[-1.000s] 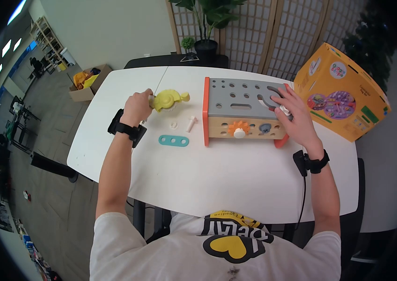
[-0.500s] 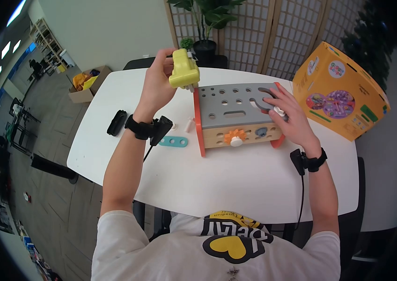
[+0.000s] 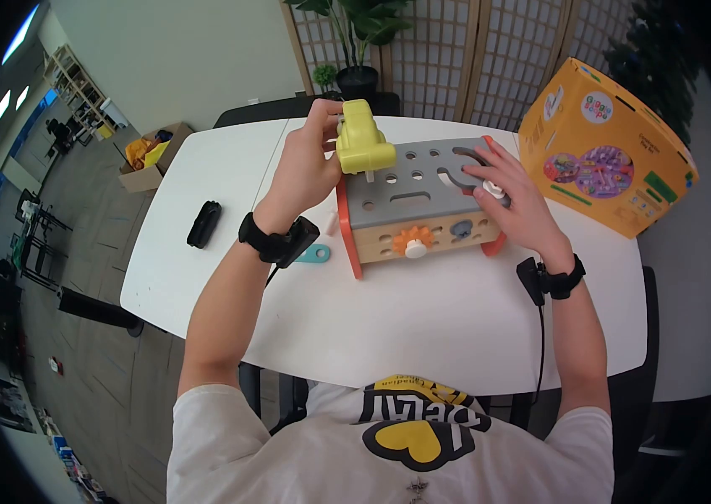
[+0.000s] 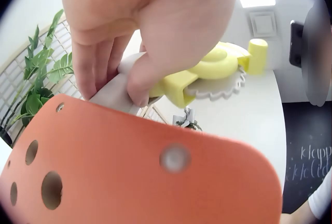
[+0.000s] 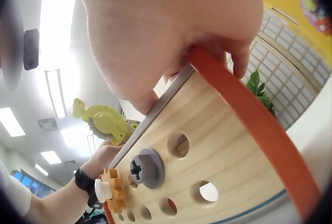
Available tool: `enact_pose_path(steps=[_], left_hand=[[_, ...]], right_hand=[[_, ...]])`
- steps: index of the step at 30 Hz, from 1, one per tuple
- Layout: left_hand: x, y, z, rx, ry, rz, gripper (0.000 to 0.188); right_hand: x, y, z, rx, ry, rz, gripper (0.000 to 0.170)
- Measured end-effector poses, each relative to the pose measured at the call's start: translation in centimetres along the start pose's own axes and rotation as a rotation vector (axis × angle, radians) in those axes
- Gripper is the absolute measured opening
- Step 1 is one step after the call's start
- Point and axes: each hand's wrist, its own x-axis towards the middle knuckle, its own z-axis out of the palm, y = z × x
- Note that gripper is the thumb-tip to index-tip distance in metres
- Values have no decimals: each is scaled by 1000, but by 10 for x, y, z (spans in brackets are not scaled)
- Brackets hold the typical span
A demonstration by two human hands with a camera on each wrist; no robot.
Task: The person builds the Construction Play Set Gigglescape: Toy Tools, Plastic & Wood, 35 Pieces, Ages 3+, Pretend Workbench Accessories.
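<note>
My left hand [image 3: 309,164] grips a yellow toy circular saw [image 3: 364,139] over the left end of a toy workbench [image 3: 397,206]. In the left wrist view, the fingers and thumb pinch its grey part [image 4: 114,94], close above the orange end panel [image 4: 124,161]; a serrated grey blade [image 4: 220,88] shows under the yellow body. My right hand [image 3: 515,197] rests on the right end of the grey top, fingers spread beside a white knob [image 3: 494,189]. An orange gear [image 3: 414,239] and a grey bolt [image 5: 147,168] sit on the bench's wooden front.
A teal strip with holes [image 3: 316,254] and a pale peg [image 3: 331,223] lie left of the bench, partly hidden by my left arm. Further left is a black case [image 3: 203,224]. A large yellow-orange box [image 3: 607,147] stands at the back right.
My left hand has picked the toy saw up from the table and carried it right, over the bench's left end. The bench has shifted slightly left and turned; my right hand stays on it.
</note>
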Motion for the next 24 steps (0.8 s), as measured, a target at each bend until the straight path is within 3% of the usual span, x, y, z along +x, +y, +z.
enact_pose_path(steps=[3, 9, 12, 15, 18, 21, 24], left_hand=[[-2, 0, 1, -4, 17, 58, 42], [-6, 8, -9, -52, -85, -55, 49], [-15, -12, -10, -163, -30, 125, 51], [-24, -54, -5, -235, 108, -150, 46], [-32, -91, -2, 177, -245, -346, 35], [-51, -106, 18, 353, -469, -322, 30], [-58, -114, 29, 448, -495, -183, 31]], right_hand=[[-2, 0, 2, 9, -6, 10, 37], [-1, 4, 0, 19, 2, 3, 35], [-1, 1, 0, 33, 4, 13, 35], [-3, 9, -6, 63, 3, 5, 34], [-2, 23, -14, 95, 5, -26, 34], [-1, 35, -22, 128, -7, -33, 33], [-2, 46, -22, 148, 8, -32, 32]])
